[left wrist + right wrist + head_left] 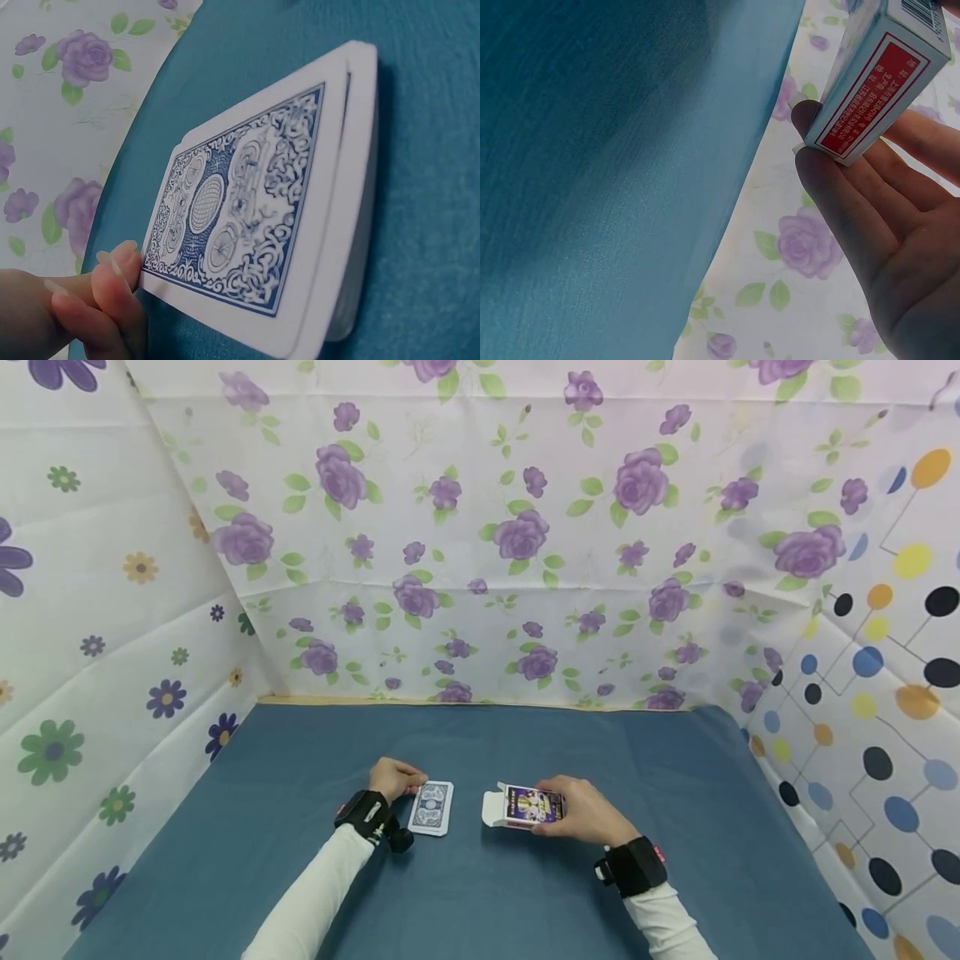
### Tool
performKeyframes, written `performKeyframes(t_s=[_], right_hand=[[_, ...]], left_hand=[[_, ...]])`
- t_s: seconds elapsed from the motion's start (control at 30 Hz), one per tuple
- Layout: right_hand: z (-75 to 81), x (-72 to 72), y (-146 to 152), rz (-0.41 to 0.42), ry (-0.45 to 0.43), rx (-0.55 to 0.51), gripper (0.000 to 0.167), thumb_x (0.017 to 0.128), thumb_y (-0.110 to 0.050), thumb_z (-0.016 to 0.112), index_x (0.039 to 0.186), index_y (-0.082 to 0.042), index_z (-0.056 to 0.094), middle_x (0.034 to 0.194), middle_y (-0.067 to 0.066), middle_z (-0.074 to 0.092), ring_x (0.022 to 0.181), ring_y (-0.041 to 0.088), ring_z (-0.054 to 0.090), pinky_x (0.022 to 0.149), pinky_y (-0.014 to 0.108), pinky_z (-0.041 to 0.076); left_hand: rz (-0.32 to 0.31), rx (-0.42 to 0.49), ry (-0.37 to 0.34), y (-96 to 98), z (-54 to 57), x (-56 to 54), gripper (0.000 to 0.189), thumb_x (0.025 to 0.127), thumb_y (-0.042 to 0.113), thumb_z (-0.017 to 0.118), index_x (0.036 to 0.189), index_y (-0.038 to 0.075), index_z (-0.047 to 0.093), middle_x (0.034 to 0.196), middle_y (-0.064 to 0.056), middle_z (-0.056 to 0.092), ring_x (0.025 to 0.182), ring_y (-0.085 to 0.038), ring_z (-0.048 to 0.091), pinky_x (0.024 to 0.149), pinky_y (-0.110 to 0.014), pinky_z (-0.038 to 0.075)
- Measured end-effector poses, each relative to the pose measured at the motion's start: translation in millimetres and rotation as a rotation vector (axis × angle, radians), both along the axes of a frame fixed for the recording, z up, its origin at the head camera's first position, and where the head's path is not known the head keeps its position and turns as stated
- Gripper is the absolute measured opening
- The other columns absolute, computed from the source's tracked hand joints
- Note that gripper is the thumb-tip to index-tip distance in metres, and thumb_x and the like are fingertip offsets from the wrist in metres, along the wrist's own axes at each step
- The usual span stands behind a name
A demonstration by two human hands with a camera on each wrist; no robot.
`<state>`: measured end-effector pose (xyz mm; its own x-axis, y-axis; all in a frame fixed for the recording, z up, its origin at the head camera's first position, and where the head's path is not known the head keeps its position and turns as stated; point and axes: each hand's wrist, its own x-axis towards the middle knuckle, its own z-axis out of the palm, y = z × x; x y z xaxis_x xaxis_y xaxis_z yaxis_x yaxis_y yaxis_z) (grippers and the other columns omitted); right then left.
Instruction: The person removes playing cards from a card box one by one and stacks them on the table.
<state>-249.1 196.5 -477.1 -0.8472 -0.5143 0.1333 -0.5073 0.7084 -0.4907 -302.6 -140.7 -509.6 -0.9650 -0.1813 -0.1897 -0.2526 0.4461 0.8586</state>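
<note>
A deck of playing cards [431, 808] with blue patterned backs and white borders is near the middle of the table. My left hand [392, 778] pinches it at its far left corner. In the left wrist view the cards [236, 202] form a slightly uneven stack, and the fingertips [124, 259] meet at one corner. To the right, my right hand [588, 810] grips a card box [531, 804] by its right end, above the table. The box has a dark purple printed face, and its white flap stands open toward the deck. Its side [874, 97] shows a red label.
A blue cloth [495, 893] covers the table. Behind it hangs a curtain with purple roses [517, 535]. Patterned sheets, one with flowers [112, 652] and one with coloured dots [885, 735], enclose the left and right sides.
</note>
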Motion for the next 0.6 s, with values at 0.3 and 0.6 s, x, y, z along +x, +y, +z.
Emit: performKeyframes(t_s=[0.3, 0.6], right_hand=[[2.1, -1.4, -1.9, 0.005, 0.017, -0.007, 0.058, 0.075, -0.041, 0.081, 0.122, -0.011, 0.065, 0.109, 0.0, 0.067, 0.089, 0.007, 0.058, 0.074, 0.027, 0.048], [6.3, 1.2, -8.0, 0.013, 0.024, -0.001, 0.058, 0.075, -0.039, 0.082, 0.122, -0.012, 0.065, 0.108, -0.001, 0.067, 0.088, 0.007, 0.058, 0.074, 0.026, 0.048]], left_hand=[[-0.042, -0.095, 0.101, 1.6, 17.1, 9.0, 0.024, 0.083, 0.013, 0.076, 0.104, 0.002, 0.074, 0.096, -0.017, 0.072, 0.067, -0.02, 0.065, 0.062, -0.029, 0.049], [-0.418, 0.012, 0.05, 50.0, 62.8, 45.8, 0.015, 0.09, 0.016, 0.068, 0.098, 0.006, 0.075, 0.083, -0.013, 0.068, 0.068, -0.026, 0.059, 0.065, -0.039, 0.047]])
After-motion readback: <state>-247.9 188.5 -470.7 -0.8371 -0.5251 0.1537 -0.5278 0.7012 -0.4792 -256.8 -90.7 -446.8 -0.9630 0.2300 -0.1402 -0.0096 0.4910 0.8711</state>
